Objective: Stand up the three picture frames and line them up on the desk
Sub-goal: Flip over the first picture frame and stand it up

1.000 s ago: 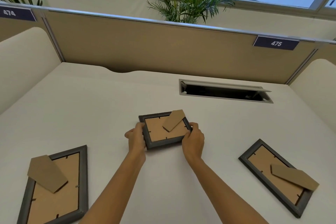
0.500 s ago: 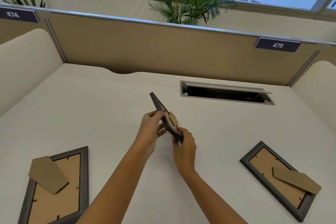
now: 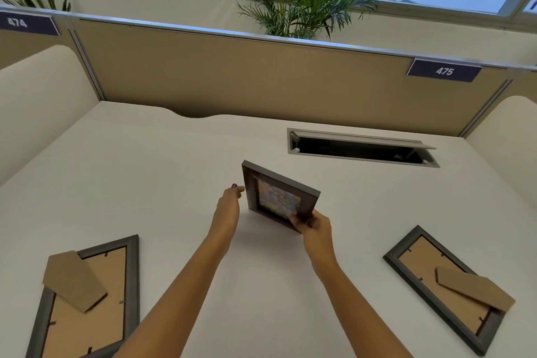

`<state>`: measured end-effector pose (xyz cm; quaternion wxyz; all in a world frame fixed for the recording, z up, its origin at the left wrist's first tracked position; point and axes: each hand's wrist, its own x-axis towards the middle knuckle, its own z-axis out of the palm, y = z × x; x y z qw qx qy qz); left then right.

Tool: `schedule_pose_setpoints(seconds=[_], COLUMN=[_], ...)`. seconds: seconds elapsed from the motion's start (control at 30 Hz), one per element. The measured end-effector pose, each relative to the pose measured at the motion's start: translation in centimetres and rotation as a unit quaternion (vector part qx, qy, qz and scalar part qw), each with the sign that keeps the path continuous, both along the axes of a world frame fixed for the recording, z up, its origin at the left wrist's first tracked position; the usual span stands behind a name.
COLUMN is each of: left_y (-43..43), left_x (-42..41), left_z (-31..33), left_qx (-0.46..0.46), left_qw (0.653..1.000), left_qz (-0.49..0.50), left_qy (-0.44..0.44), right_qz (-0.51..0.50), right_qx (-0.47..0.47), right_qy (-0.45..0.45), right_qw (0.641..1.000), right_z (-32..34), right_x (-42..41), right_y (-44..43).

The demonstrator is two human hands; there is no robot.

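head view gives me the small picture frame (image 3: pixel 279 196) held up over the middle of the white worktop (image 3: pixel 145 183), tilted, its colourful picture facing me. my right hand (image 3: pixel 315 225) is closed on the frame's lower right corner, thumb on the front and the other fingers behind it. my left hand (image 3: pixel 229 203) sits at the frame's left edge with its fingertips touching or just beside the dark moulding; i cannot tell whether it grips. two larger frames lie face down, cardboard backs and easel stands up: the left frame (image 3: pixel 87 299) near the bottom left, the right frame (image 3: pixel 447 288) near the bottom right, both well apart from the held one. beyond it, an open cable hatch (image 3: pixel 360 148) sits in the worktop before the beige partition (image 3: pixel 261 78).
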<state>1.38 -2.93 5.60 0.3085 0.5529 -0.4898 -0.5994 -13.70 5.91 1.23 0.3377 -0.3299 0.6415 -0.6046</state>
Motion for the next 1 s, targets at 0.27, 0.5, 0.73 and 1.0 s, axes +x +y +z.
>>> schedule_pose_setpoints(seconds=[0.27, 0.5, 0.73, 1.0], left_y=[-0.6, -1.5, -1.8, -1.8], left_x=[-0.3, -0.7, -1.6, -2.6], left_z=[-1.3, -1.7, -1.9, -2.3], left_qx=[-0.026, -0.034, -0.071, -0.058], left_qw=[0.999, 0.997, 0.994, 0.996], left_qz=[-0.034, -0.069, -0.081, -0.062], left_qy=[-0.020, -0.003, -0.028, -0.027], right_qz=[0.012, 0.026, 0.038, 0.060], right_qx=[0.009, -0.020, -0.024, -0.009], right_qy=[-0.060, -0.102, -0.107, -0.102], right_qw=[0.998, 0.994, 0.993, 0.993], right_z=[-0.3, -0.5, -0.9, -0.8], right_x=[-1.2, -1.6, -2.0, -2.9], right_y=[-0.4, -1.0, -1.3, -1.9])
